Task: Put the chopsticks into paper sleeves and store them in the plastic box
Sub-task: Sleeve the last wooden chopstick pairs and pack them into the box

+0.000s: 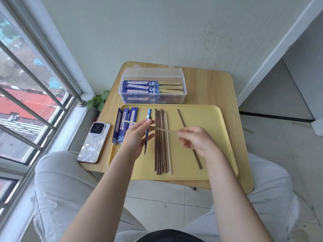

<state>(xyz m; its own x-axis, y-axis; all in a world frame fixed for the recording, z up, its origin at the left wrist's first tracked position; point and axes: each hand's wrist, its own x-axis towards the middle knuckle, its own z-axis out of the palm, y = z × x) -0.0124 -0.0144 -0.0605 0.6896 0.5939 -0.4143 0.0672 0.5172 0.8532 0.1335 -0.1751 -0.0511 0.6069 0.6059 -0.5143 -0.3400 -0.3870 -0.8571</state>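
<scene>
Right hand (194,140) pinches a pale chopstick (163,130) above the yellow tray (209,119). Left hand (138,135) grips a blue paper sleeve (147,130), fingers clamped on it.

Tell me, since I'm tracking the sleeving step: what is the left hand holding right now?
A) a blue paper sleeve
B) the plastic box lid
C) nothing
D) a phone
A: the left hand pinches a blue paper sleeve upright over the yellow tray, while the right hand holds a pale chopstick toward it.

Box (153,76) at 12 o'clock was clear plastic; sleeves (122,126) glossy paper; tray (209,117) matt plastic; chopsticks (161,142) wood.
</scene>
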